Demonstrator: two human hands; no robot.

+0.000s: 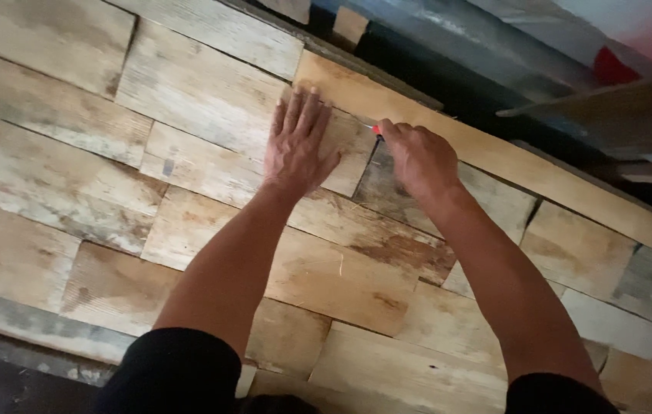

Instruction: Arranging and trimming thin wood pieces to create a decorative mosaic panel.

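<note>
The wood blocks are pale tan and cream, mottled with grey-brown stains and streaked grain, laid in a staggered brick-like pattern. The long plank along the edge is a warmer, even honey-tan. The marking tool shows a bright red tip. The sleeves are black.

Dim, warm indoor light falls evenly across the wooden boards, brightest on the long plank near the top. The lower left corner and the gap beyond the plank sink into deep shadow. Soft shadows edge the left hand and right hand. Detail is slightly soft throughout; the upper right objects are blurred.
</note>
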